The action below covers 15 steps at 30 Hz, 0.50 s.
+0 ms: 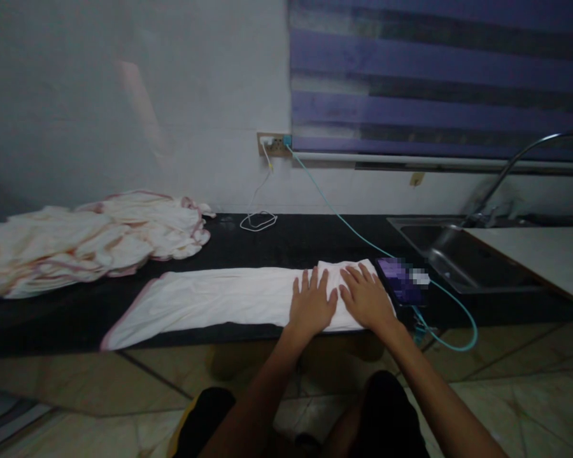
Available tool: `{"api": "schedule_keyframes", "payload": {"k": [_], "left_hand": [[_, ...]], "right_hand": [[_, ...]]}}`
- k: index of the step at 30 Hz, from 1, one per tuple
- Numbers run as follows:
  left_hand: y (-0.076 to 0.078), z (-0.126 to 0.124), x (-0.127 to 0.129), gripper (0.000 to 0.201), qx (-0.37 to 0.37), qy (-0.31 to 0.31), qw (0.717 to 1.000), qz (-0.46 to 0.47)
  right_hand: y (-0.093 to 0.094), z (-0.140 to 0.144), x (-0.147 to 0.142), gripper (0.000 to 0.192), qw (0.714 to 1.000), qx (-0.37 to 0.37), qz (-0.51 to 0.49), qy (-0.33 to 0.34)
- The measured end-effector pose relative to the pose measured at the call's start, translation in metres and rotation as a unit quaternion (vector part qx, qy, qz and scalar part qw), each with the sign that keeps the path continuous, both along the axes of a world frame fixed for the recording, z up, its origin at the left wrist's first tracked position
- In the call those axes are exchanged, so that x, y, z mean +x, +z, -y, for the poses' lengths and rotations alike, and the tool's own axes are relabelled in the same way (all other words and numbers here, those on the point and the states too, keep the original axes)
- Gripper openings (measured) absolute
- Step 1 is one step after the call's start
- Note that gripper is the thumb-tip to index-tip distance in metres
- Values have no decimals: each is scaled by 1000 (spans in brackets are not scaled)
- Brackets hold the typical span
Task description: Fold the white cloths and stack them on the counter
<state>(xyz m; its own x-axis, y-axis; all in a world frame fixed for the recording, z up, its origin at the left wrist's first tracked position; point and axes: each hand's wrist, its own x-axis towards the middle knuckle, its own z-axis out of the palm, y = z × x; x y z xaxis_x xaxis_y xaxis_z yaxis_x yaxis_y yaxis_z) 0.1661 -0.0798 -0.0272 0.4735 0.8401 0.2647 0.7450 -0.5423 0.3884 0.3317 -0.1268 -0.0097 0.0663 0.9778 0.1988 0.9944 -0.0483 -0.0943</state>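
Note:
A long strip of white cloth (229, 296) with a pinkish edge at its left end lies along the front of the black counter. Its right end is folded over into a thicker layer. My left hand (312, 302) rests flat on the cloth near that fold, fingers spread. Just to its right, my right hand (367, 296) presses flat on the folded part, fingers also apart. Neither hand grasps anything. Right beside the cloth's folded end lies a phone (401, 283) with a teal cable plugged into it.
A heap of white cloths with pink edges (95, 235) covers the counter's left side. A white cable (258, 221) runs to the wall socket (274, 145), as does the teal cable (334, 207). A sink (458, 254), partly under a board (544, 254), stands right.

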Motion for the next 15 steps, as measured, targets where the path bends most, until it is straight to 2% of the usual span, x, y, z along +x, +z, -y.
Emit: {"api": "schedule_keyframes", "payload": {"k": [4,7,9,11,15], "left_hand": [[2,0,0,66,-6,-1,1000,-4],[2,0,-1,64,-6,-2,1000,10],[1,0,-3,64,-9,-4,999,31],[-1,-1,-5,66,-19,-5,997,70],[3,2,-8,65,-64,-12,979,193]], "right_hand": [[8,6,3,54,997,78,-10,-11],[18,23,15,49,987,123,-44,-91],[24,37,27,46,980,99,-67,-161],[27,51,40,45,974,36,-80,-211],[28,70,54,42,965,-58,-83,-242]]}}
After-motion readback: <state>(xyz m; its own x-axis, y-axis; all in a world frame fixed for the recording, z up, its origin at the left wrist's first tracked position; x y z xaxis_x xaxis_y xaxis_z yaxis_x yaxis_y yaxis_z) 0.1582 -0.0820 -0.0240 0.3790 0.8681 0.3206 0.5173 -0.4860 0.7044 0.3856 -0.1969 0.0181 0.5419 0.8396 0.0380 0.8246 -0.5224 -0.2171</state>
